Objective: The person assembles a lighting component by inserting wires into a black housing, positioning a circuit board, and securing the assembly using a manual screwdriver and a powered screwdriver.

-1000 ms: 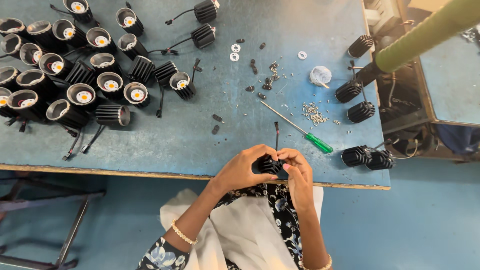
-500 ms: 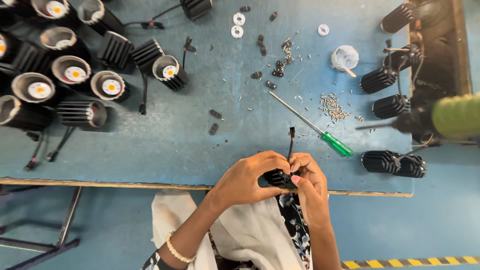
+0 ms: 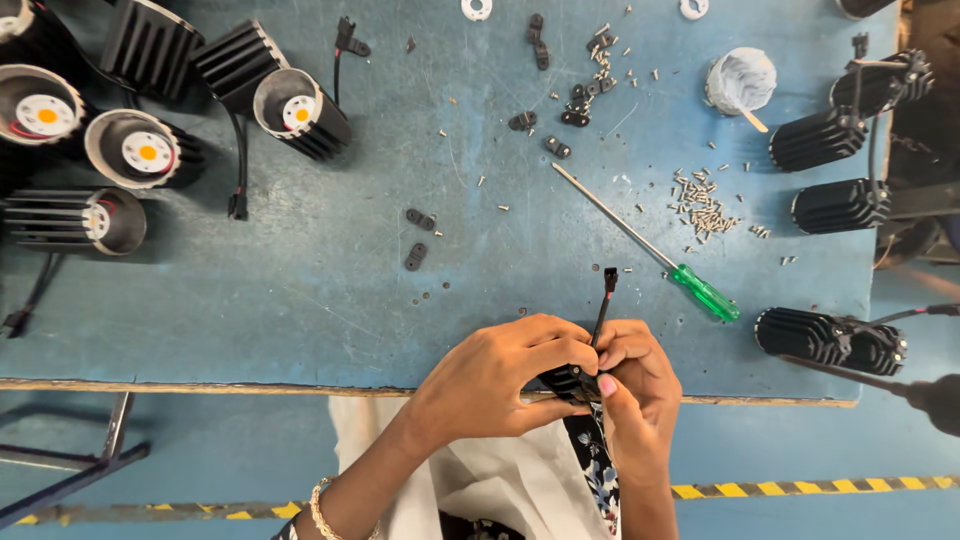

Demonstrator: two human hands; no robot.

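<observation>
Both my hands hold one small black ribbed lamp housing (image 3: 570,381) at the near edge of the blue table (image 3: 300,300). My left hand (image 3: 500,385) wraps it from the left, and my right hand (image 3: 635,385) pinches it from the right with fingertips on its top. A black wire with a small connector (image 3: 608,285) rises from the housing over the table. Most of the housing is hidden by my fingers.
A green-handled screwdriver (image 3: 660,262) lies just beyond my hands, beside a heap of small screws (image 3: 705,205). Finished lamps with round yellow centres (image 3: 140,150) crowd the far left. Black ribbed housings (image 3: 830,335) line the right edge. Small black clips (image 3: 415,255) and a white cup (image 3: 740,80) lie about.
The view has moved closer and shifted right over the table. My hands stay on the housing at the table's edge, fingers slightly reworked around it.
</observation>
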